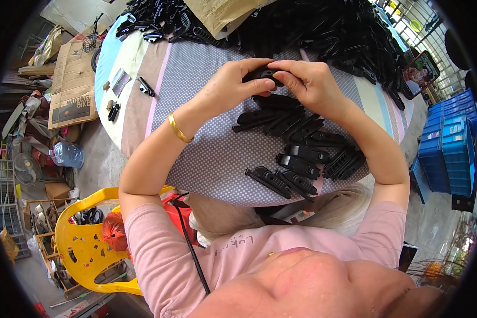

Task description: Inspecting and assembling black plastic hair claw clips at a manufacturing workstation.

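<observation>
Over the middle of the round table, my left hand (230,85) and my right hand (314,87) grip one black plastic part (262,73) between fingers and thumbs. My fingers cover much of it, so its exact kind is hard to make out. Just below my hands, several long ribbed black plastic parts (302,159) lie in a loose group on the dotted tablecloth (206,169). They reach toward the table's near edge. A gold bangle (178,129) circles my left wrist.
A large heap of black parts (334,32) covers the far side, with brown paper (222,13) on it. A phone (421,74) stands at the right edge. Small pieces (113,110) lie at left. Beside the table are a yellow chair (85,238) and blue crates (450,148).
</observation>
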`<action>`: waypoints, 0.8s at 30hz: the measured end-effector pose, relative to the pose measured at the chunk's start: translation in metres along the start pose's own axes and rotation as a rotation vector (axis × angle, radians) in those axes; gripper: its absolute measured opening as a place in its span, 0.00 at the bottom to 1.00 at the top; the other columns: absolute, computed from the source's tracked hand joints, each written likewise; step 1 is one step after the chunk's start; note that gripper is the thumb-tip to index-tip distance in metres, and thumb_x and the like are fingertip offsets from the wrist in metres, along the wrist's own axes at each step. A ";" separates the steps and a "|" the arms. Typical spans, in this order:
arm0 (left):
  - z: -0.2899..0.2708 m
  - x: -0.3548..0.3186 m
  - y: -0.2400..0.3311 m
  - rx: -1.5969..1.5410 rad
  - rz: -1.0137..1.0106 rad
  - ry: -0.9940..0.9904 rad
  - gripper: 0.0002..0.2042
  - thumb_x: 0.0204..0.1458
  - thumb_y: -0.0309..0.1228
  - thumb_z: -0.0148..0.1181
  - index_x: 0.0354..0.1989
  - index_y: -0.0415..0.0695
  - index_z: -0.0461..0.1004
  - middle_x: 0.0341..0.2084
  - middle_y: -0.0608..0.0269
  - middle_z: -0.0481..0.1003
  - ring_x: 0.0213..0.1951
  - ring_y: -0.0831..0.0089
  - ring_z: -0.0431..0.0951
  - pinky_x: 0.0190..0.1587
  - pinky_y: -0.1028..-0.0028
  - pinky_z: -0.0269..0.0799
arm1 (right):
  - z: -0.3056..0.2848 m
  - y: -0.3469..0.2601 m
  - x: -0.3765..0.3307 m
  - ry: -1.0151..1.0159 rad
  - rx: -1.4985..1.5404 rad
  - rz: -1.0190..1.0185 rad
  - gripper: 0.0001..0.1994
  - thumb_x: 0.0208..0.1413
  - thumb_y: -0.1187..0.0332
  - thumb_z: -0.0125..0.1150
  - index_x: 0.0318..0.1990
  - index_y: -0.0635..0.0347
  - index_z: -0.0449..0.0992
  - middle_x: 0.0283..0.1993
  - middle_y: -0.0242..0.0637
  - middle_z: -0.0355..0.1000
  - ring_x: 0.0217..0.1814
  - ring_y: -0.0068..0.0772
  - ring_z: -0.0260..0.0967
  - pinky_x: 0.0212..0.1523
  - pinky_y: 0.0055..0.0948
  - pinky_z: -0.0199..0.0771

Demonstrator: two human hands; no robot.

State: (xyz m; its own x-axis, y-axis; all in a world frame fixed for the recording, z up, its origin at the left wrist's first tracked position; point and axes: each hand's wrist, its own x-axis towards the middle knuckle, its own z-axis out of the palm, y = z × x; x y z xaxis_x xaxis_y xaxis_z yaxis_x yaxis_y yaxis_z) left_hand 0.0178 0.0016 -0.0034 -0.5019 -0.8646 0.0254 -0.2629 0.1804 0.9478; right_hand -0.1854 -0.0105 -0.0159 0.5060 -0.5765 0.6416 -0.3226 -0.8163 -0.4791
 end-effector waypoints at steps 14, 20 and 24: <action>0.002 -0.002 0.007 0.389 0.201 0.142 0.18 0.43 0.28 0.63 0.45 0.37 0.71 0.33 0.52 0.76 0.34 0.66 0.77 0.38 0.72 0.72 | -0.012 0.006 0.003 -0.208 -0.137 -0.004 0.30 0.38 0.65 0.68 0.53 0.63 0.66 0.46 0.45 0.70 0.49 0.44 0.66 0.49 0.33 0.66; 0.007 -0.001 0.005 0.532 0.257 0.157 0.17 0.43 0.26 0.62 0.43 0.38 0.72 0.32 0.54 0.77 0.30 0.63 0.77 0.35 0.73 0.71 | -0.009 0.003 0.003 -0.230 -0.126 0.063 0.22 0.40 0.62 0.66 0.42 0.65 0.72 0.36 0.45 0.73 0.39 0.44 0.71 0.42 0.35 0.69; 0.004 0.000 0.004 0.532 0.335 0.154 0.15 0.43 0.27 0.63 0.41 0.39 0.73 0.31 0.55 0.77 0.30 0.63 0.77 0.35 0.73 0.72 | -0.012 -0.001 0.003 -0.175 -0.239 -0.001 0.18 0.41 0.61 0.65 0.37 0.62 0.74 0.31 0.43 0.73 0.34 0.43 0.72 0.36 0.35 0.70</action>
State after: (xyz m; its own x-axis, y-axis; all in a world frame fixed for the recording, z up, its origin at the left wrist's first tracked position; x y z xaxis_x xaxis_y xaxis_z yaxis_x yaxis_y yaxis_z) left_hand 0.0135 0.0043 -0.0011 -0.5138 -0.7716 0.3751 -0.5054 0.6255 0.5944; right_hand -0.1934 -0.0121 -0.0062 0.6302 -0.5777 0.5187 -0.4909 -0.8141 -0.3103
